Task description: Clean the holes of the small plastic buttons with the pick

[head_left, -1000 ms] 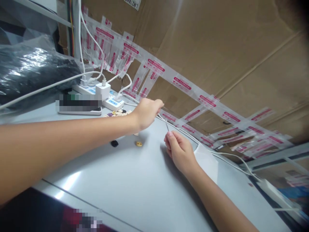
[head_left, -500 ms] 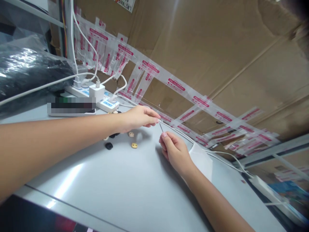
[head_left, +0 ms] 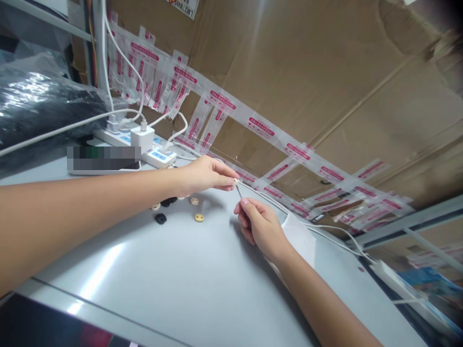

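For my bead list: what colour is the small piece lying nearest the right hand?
Yellowish tan, seemingly with two small holes; the head view shows it.

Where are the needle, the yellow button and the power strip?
needle (head_left: 239,191): head view, mid-shaft between the hands.
yellow button (head_left: 198,218): head view, its top face.
power strip (head_left: 159,156): head view, blue-labelled top near the charger.
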Tool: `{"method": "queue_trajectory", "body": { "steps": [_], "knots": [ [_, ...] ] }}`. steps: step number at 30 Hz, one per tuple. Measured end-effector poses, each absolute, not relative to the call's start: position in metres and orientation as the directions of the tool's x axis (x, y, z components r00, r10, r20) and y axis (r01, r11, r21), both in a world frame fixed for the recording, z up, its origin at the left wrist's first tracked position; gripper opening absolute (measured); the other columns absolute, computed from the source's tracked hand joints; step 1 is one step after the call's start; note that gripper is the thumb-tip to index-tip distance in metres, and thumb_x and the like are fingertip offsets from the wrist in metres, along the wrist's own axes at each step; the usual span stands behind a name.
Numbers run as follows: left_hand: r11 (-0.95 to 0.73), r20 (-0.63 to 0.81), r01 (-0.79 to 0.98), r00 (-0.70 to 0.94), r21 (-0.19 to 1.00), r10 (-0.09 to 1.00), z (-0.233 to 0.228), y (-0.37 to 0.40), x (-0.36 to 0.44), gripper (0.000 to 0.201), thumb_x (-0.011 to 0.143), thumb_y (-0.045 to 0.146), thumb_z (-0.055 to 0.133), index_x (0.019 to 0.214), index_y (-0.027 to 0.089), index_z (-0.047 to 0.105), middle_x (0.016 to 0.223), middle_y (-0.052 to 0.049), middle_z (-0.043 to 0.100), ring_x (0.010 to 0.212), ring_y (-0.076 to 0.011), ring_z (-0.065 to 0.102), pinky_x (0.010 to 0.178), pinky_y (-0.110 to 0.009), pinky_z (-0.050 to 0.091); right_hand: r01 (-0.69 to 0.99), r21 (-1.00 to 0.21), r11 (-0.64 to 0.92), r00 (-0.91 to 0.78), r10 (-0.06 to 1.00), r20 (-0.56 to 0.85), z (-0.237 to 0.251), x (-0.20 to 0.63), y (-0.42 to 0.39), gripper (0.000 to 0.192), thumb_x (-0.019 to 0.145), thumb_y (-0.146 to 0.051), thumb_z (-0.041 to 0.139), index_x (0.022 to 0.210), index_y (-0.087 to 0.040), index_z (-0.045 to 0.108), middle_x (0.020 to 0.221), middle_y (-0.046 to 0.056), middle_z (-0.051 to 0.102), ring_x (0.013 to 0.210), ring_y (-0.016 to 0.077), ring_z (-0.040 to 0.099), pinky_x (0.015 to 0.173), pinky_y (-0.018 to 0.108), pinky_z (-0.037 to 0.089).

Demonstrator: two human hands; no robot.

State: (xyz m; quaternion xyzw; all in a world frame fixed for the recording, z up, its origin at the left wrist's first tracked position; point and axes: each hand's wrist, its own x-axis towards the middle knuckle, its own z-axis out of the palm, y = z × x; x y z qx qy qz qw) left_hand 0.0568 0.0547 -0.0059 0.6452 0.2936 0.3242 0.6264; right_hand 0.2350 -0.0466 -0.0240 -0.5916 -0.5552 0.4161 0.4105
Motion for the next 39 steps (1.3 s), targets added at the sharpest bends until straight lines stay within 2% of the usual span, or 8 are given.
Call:
{"method": "queue_trajectory", "body": {
  "steps": [16,22,26,29,34,39],
  "knots": [
    [-0.166,0.123,0.004,0.653,0.986,0.747,-0.012,0.058,0.057,0.023,0.08,0.025,0.077,0.102,0.018,0.074,0.094,-0.004,0.078,0.092,-0.0156,0.073,0.091,-0.029,0.054,0.298,-0.95,-0.098,0.023,0.995,-0.095,-0.019,0.235,-0.047,0.04,0.083,-0.057,0.06,0.074,-0.018,0.057,0.05,-0.01,0.04,0.032,0.0036,0.027,0.03,0.017,0.018],
    [-0.296,0.162,0.11,0.636,0.949,0.754,-0.008,0.054,0.056,0.022,0.076,0.026,0.078,0.096,0.018,0.077,0.087,-0.004,0.078,0.084,-0.0163,0.072,0.08,-0.028,0.054,0.401,-0.912,-0.088,-0.005,0.995,-0.098,-0.018,0.239,-0.048,0.044,0.085,-0.06,0.056,0.071,-0.019,0.057,0.047,-0.01,0.036,0.033,0.0047,0.025,0.032,0.019,0.018],
    [-0.394,0.204,0.156,0.655,0.906,0.727,-0.008,0.054,0.056,0.019,0.075,0.023,0.076,0.093,0.017,0.077,0.086,-0.004,0.078,0.08,-0.0164,0.071,0.073,-0.027,0.053,0.535,-0.844,-0.029,0.002,0.999,-0.033,-0.023,0.242,-0.047,0.048,0.088,-0.063,0.051,0.068,-0.019,0.056,0.046,-0.008,0.035,0.037,0.0072,0.027,0.036,0.022,0.02],
    [-0.481,0.256,0.199,0.644,0.854,0.721,-0.011,0.053,0.059,0.018,0.075,0.025,0.075,0.091,0.018,0.077,0.086,-0.003,0.078,0.079,-0.0172,0.071,0.066,-0.026,0.051,0.666,-0.745,0.031,0.019,0.998,0.059,-0.029,0.245,-0.046,0.05,0.092,-0.061,0.046,0.067,-0.02,0.058,0.046,-0.006,0.035,0.04,0.0101,0.03,0.041,0.024,0.022],
    [-0.581,0.343,0.258,0.6,0.772,0.723,-0.015,0.047,0.064,0.013,0.077,0.021,0.069,0.087,0.016,0.076,0.089,-0.004,0.078,0.084,-0.018,0.071,0.07,-0.026,0.05,0.828,-0.556,0.073,0.036,0.982,0.183,-0.032,0.243,-0.048,0.047,0.096,-0.051,0.044,0.063,-0.021,0.059,0.048,-0.004,0.038,0.045,0.0125,0.032,0.048,0.028,0.023],
    [-0.645,0.385,0.312,0.596,0.698,0.705,-0.014,0.041,0.067,0.014,0.079,0.018,0.066,0.088,0.016,0.075,0.088,-0.005,0.077,0.081,-0.0171,0.07,0.073,-0.027,0.049,0.876,-0.47,0.107,0.02,0.966,0.257,-0.031,0.238,-0.051,0.044,0.096,-0.045,0.045,0.061,-0.021,0.058,0.046,-0.003,0.038,0.046,0.0141,0.033,0.051,0.03,0.024]
  ]
}}
